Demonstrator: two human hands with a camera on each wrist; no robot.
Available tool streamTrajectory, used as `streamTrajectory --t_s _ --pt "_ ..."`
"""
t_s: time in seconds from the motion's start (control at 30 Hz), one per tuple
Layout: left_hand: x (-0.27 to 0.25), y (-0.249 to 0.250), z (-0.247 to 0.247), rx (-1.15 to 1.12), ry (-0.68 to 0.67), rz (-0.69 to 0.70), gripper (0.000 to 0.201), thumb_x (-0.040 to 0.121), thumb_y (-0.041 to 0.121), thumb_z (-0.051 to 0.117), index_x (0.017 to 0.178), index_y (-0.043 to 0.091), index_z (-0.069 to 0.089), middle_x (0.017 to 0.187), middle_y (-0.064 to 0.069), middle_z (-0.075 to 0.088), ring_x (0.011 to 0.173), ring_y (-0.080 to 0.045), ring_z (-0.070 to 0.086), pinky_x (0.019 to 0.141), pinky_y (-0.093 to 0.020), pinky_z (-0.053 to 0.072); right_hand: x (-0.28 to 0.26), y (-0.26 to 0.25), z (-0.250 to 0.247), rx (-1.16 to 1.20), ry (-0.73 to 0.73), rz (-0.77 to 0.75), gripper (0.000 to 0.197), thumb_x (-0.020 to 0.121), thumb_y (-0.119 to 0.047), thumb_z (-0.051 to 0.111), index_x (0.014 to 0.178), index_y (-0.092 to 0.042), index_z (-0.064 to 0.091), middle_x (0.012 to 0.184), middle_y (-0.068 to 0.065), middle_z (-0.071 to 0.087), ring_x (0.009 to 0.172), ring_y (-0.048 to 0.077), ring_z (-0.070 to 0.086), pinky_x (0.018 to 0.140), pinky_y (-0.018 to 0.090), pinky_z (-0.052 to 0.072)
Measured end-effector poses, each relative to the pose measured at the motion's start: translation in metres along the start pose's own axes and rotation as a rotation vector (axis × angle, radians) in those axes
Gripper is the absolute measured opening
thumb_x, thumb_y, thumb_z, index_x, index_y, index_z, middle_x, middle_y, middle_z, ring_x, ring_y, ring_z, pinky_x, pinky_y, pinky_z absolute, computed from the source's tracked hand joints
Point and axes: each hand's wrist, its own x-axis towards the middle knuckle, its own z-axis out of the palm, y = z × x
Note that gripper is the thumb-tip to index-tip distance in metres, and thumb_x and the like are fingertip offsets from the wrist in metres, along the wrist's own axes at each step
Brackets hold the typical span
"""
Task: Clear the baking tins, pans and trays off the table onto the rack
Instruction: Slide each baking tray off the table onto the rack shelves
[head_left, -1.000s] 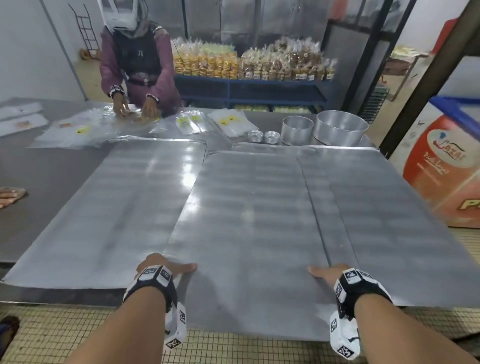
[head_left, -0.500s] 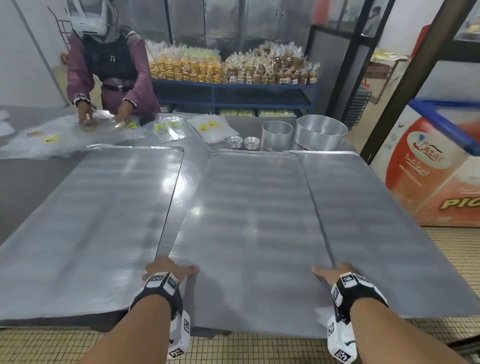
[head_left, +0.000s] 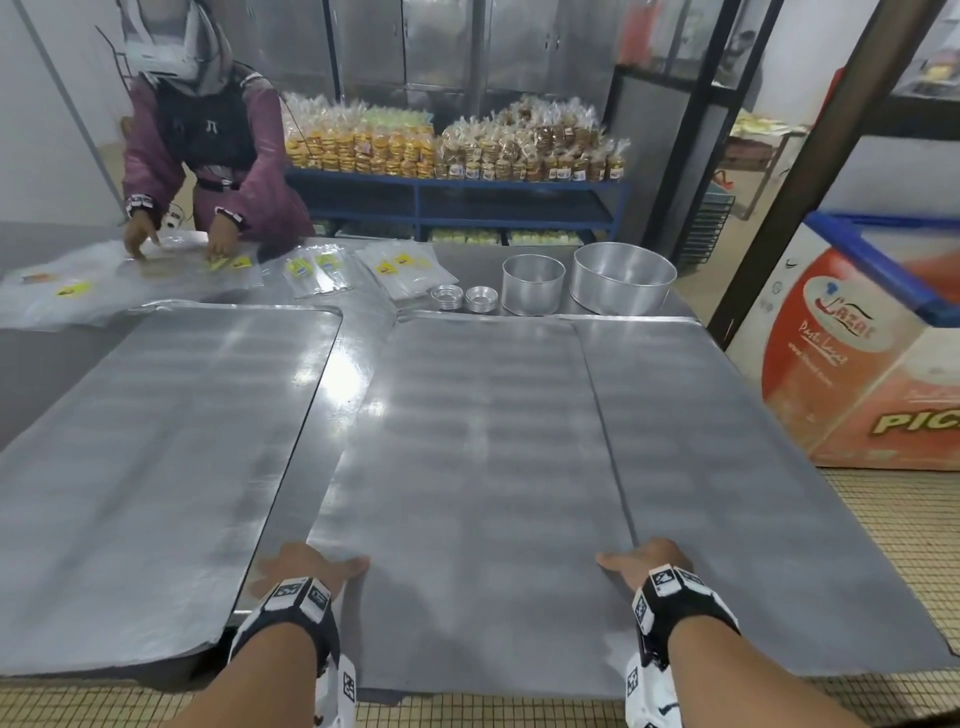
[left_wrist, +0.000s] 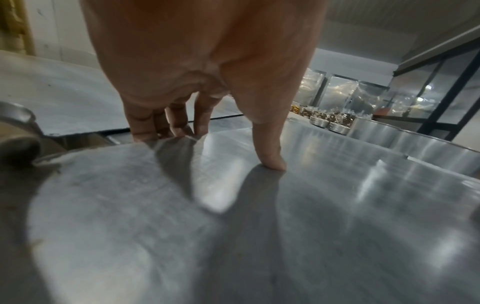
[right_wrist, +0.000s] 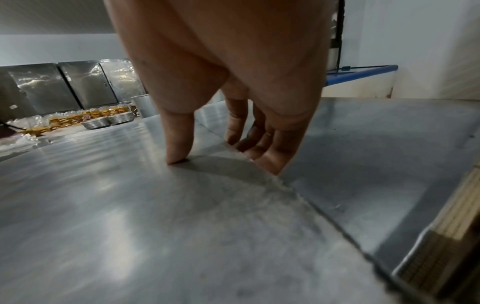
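- At the near edge of the counter (head_left: 31, 374), the middle tray (head_left: 467, 467) lies flat and sticks out past that edge toward the person.
- The left hand (head_left: 306, 566) has its grip clamped on the tray's left side near the near corner: the thumb (left_wrist: 270, 158) presses on top while the fingers (left_wrist: 179, 125) curl over the side edge.
- The right hand (head_left: 649, 564) is clamped on the opposite side in the same way, with its thumb (right_wrist: 179, 139) on the top surface and its fingers (right_wrist: 259, 142) wrapped down over the right edge.
- The middle tray's right side overlaps a right tray (head_left: 753, 467), which reaches the counter's right edge.
- A left tray (head_left: 156, 467) lies apart from the middle one, with a strip of bare counter between them.
- Along the far edge, behind the trays, stand a small round tin (head_left: 532, 283) and a large round tin (head_left: 623, 278) side by side.
- Just left of the small round tin sit two stacks of little fluted tins (head_left: 465, 299).
- At the far left corner, another person (head_left: 202, 156) in a purple top has both hands on clear plastic bags (head_left: 104, 280) spread over the counter.
- Behind the counter, a blue shelf (head_left: 457, 200) carries packed baked goods (head_left: 452, 143).
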Motion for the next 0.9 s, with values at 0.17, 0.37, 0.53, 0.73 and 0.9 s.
streamTrajectory --t_s 0.17,0.37,0.53,0.73,0.9 --pt "-0.005 0.001 -0.003 0.004 -0.002 -0.043 0.113 0.052 0.082 0.072 0.138 0.013 0.051 0.138 -0.015 0.054 0.128 -0.038 0.050 0.102 -0.048 0.047 0.003 0.003 0.007 0.044 0.004 0.027 0.058 0.076 -0.030 0.082 0.119 0.003 0.061 0.122 0.019 0.064 0.112 0.033 0.062 0.079 0.027 0.044" --pt "0.003 -0.008 0.000 -0.039 -0.037 -0.044 0.125 0.026 0.085 0.071 0.127 0.011 0.059 0.125 -0.015 0.062 0.111 -0.038 0.061 0.090 -0.048 0.055 0.000 0.008 0.012 0.115 -0.019 0.051 0.059 0.074 -0.037 0.081 0.117 0.000 0.065 0.116 0.019 0.068 0.105 0.034 0.066 0.089 0.034 0.050" --pt "0.000 -0.020 0.002 -0.069 -0.086 -0.023 0.133 0.010 0.089 0.069 0.120 0.014 0.063 0.112 -0.010 0.067 0.097 -0.034 0.066 0.084 -0.046 0.057 -0.006 0.012 0.003 0.095 0.008 0.055 0.040 0.063 -0.033 0.085 0.089 -0.004 0.075 0.078 0.008 0.072 0.077 0.026 0.070 0.081 0.036 0.058" --pt "-0.024 -0.034 -0.015 -0.130 -0.202 0.030 0.087 0.042 0.064 0.092 0.103 0.009 0.065 0.081 -0.006 0.064 0.078 -0.026 0.065 0.079 -0.040 0.060 -0.035 0.036 0.004 0.108 0.027 0.114 0.041 0.064 -0.034 0.087 0.079 -0.004 0.064 0.076 0.009 0.068 0.076 0.026 0.068 0.078 0.032 0.054" --pt "-0.024 -0.053 -0.016 -0.065 -0.273 0.105 0.114 0.039 0.065 0.092 0.128 0.005 0.058 0.124 -0.015 0.066 0.109 -0.035 0.065 0.093 -0.046 0.055 -0.068 0.062 0.020 0.058 0.037 0.167 0.044 0.078 -0.048 0.077 0.100 -0.011 0.072 0.116 0.013 0.066 0.112 0.031 0.062 0.098 0.034 0.048"
